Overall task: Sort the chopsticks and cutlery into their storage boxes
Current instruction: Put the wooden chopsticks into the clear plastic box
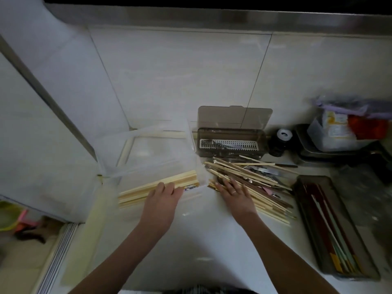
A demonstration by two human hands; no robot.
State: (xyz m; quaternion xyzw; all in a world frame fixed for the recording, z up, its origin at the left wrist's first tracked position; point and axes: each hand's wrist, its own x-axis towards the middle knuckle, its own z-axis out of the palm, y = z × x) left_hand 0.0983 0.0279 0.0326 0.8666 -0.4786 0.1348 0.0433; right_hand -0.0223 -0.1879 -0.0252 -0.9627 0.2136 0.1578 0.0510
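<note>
Chopsticks (pixel 250 183) lie heaped under the flat, unclenched right hand (pixel 233 190); left hand (pixel 163 193) grips boxed pale chopsticks (pixel 148 187).

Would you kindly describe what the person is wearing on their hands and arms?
Both forearms are bare, with no sleeves, gloves, watch or bracelet in view. The right hand wears a thin ring on one finger. The left hand shows no ring or other jewellery.
</note>
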